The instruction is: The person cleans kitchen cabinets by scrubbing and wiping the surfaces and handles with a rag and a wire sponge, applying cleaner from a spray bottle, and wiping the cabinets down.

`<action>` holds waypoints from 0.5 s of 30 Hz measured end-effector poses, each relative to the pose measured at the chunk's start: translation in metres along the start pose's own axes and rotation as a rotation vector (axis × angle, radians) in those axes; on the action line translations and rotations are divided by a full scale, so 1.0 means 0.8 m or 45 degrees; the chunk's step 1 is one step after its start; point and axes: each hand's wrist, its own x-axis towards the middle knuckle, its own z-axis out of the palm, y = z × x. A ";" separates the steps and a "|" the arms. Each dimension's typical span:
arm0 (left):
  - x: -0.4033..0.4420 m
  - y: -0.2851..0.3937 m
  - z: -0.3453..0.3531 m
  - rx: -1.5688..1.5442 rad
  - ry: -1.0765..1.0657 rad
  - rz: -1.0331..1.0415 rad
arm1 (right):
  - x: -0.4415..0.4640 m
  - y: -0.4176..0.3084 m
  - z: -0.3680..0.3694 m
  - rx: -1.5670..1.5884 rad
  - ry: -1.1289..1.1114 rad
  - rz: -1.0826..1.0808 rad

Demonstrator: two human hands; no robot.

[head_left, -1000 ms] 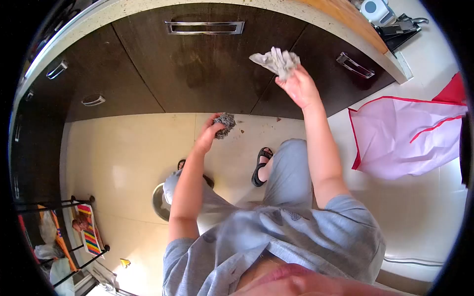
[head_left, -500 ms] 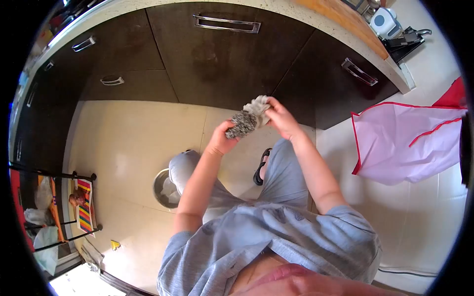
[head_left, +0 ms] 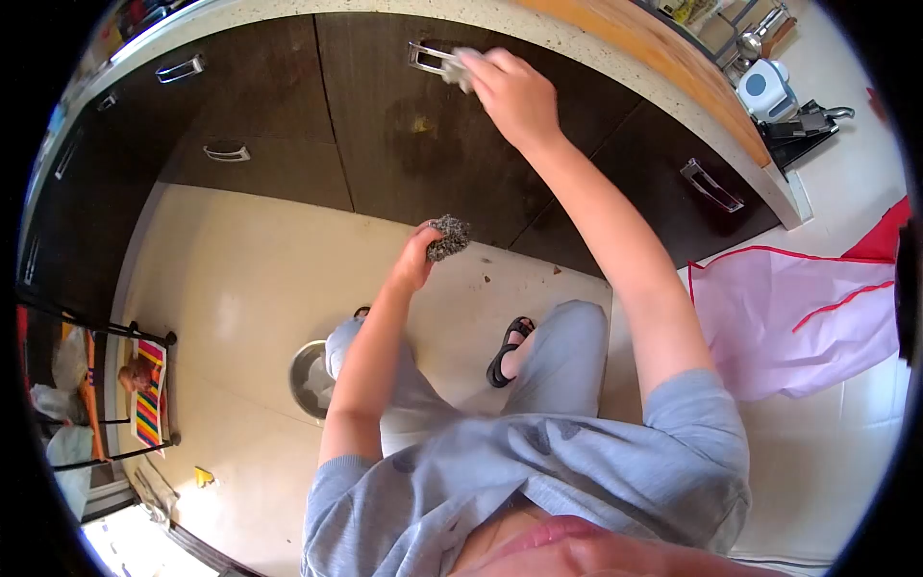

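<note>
A grey, curly metal scourer sticks out of my left hand, whose fingers are wrapped round it above the floor. My right hand reaches up to the dark cabinet front with a pale, crumpled cloth pinched in its fingers. The cloth is at the right end of the chrome handle and is slightly blurred. Part of it lies hidden behind my fingers. A small yellowish mark shows on the door below the handle.
A metal basin with something pale inside stands on the floor beside my leg. On the left is a black rack holding various items. A white sheet with red edging hangs at right. The stone countertop edge curves above the cabinets.
My hands have come apart. The right one has carried the cloth up to the cabinet handle. The left still holds the scourer, slightly lower and further left. Small brown bits now show on the floor.
</note>
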 end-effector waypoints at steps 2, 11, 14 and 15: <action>-0.004 0.008 0.004 0.036 -0.021 0.003 | 0.041 0.005 0.034 -0.248 0.106 -0.335; 0.007 0.005 0.001 0.004 -0.153 0.033 | 0.025 0.070 0.022 -0.927 -0.197 -0.412; -0.006 0.006 0.000 0.024 -0.142 0.041 | -0.027 0.116 -0.027 -0.991 -0.263 -0.351; -0.012 0.007 0.000 0.028 -0.132 0.043 | -0.049 0.131 -0.045 -0.935 -0.307 -0.273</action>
